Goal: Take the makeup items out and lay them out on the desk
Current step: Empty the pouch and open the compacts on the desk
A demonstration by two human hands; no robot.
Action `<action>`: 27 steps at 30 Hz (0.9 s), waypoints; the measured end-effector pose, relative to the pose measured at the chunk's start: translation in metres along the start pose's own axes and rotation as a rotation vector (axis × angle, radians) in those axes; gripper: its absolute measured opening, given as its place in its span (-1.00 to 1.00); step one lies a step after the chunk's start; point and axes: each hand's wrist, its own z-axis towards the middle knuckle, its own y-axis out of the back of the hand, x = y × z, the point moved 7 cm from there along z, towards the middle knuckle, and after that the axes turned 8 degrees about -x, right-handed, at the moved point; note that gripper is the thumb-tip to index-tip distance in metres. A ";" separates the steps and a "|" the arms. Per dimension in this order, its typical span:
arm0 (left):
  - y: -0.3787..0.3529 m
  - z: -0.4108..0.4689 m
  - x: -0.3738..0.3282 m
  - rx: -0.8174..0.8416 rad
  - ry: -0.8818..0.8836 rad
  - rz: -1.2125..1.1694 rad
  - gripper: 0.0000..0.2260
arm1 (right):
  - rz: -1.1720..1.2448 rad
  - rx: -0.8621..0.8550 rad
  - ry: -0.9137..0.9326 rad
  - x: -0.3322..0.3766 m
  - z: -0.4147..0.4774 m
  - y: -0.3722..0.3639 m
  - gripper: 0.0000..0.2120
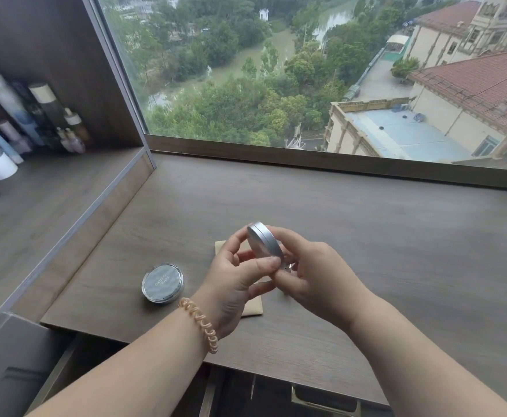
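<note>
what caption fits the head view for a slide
Both hands hold a silver compact above the desk; another compact lies beside.

A big glass window (306, 70) fills the top of the frame. Through it you can see lots of green trees (231, 109), a muddy green river (264, 52) and tan buildings with red tiled roofs (480, 82) at the upper right. A flat grey-blue rooftop (402, 133) sits below them. A brown wooden sill (336, 164) runs along the bottom of the window. At the left of the frame is a dark wooden shelf (44, 188) with a wooden wall behind it. At the bottom of the frame, under the edge of the wooden top, is a gold metal handle (324, 403). A coiled peach-coloured hair tie (199, 323) shows at the lower middle.
</note>
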 end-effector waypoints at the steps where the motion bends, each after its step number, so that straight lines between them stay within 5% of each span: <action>1: -0.002 0.000 0.001 0.023 0.028 -0.048 -0.42 | -0.012 -0.030 0.006 -0.001 -0.001 0.000 -0.52; 5: -0.005 -0.001 0.000 0.035 0.102 -0.127 -0.47 | 0.123 -0.049 -0.057 -0.013 -0.009 -0.006 -0.50; 12: 0.011 -0.004 -0.010 -0.233 -0.347 0.664 -0.25 | 0.668 0.000 -0.256 -0.019 -0.009 -0.009 -0.69; 16: 0.007 -0.007 -0.011 -0.247 -0.476 0.806 -0.26 | 0.587 0.000 -0.258 -0.021 -0.005 -0.011 -0.70; 19: 0.007 -0.002 -0.002 -0.165 -0.345 0.638 -0.32 | 0.513 -0.045 -0.223 -0.022 -0.004 -0.010 -0.76; 24: 0.005 0.005 0.011 0.016 0.018 0.027 -0.47 | 0.472 -0.013 -0.207 -0.026 -0.005 -0.013 -0.74; 27: 0.011 0.013 0.017 -0.037 0.060 -0.017 -0.48 | 0.511 0.039 -0.238 -0.026 -0.007 -0.019 -0.77</action>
